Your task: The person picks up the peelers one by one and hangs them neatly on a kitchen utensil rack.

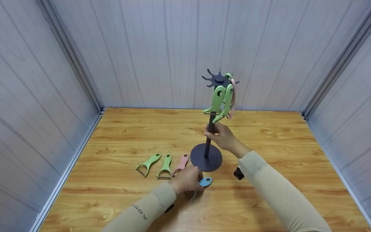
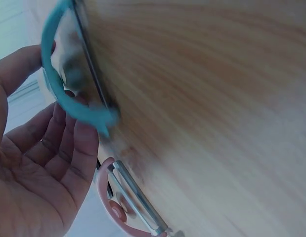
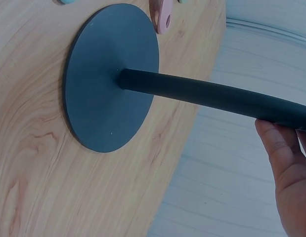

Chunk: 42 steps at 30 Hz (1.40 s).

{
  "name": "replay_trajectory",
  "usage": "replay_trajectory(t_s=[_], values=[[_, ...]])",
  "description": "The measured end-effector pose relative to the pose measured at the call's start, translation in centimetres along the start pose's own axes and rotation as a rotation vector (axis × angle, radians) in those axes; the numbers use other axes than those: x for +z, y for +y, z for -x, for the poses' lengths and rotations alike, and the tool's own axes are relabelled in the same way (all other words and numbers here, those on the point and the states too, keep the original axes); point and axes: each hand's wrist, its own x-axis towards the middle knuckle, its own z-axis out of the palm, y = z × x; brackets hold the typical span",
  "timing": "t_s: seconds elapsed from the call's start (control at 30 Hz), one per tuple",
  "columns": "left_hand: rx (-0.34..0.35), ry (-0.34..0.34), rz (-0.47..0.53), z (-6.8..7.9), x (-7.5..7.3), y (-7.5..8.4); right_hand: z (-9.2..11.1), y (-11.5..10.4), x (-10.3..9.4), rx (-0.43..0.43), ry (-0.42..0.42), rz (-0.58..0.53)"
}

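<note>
My left hand (image 1: 188, 179) pinches a blue peeler (image 1: 206, 181) just above the table; in the left wrist view the thumb and fingers meet the peeler's curved head (image 2: 55, 81). With my right hand (image 1: 224, 138) I grip the pole of a black stand (image 1: 207, 146), whose round base (image 3: 106, 118) rests on the wood. Peelers hang from the hooks on the stand's top, among them a green peeler (image 1: 216, 102), a second green peeler (image 1: 227, 100) and a pink peeler (image 1: 233, 96). Several hooks on the left side hold nothing.
Left of the stand lie a green peeler (image 1: 148, 164), another green peeler (image 1: 165, 167) and a pink peeler (image 1: 183, 161), the last partly behind my left hand. White panel walls (image 1: 179, 54) border the wooden table (image 1: 134, 129) at the back and sides.
</note>
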Motion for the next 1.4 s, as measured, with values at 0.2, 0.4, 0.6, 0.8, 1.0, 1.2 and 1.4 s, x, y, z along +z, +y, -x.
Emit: replay_trajectory(t_s=[0.2, 0.4, 0.6, 0.8, 1.0, 1.2, 1.4], values=[[0.013, 0.024, -0.028, 0.4, -0.4, 0.1, 0.5, -2.8, -0.5, -0.009, -0.043, 0.004], [0.059, 0.089, 0.045, 0.5, -1.3, -0.2, 0.1, -0.3, 0.2, 0.013, 0.016, 0.016], [0.041, 0.167, 0.137, 0.8, -3.0, -0.9, -0.1, 1.2, 0.4, 0.016, 0.043, 0.006], [-0.004, 0.252, 0.222, 1.4, -4.9, -1.8, -0.1, 1.2, 0.4, 0.018, 0.031, 0.013], [-0.001, 0.344, 0.182, 1.8, -6.2, -2.6, 0.0, 1.3, 0.4, 0.007, 0.035, 0.009], [-0.009, 0.401, 0.145, 1.9, -7.2, -3.1, 0.0, 1.5, 0.5, -0.026, 0.036, 0.017], [0.017, 0.503, 0.136, 1.6, -8.4, -3.2, 0.0, 1.6, 0.6, -0.043, 0.046, 0.024]])
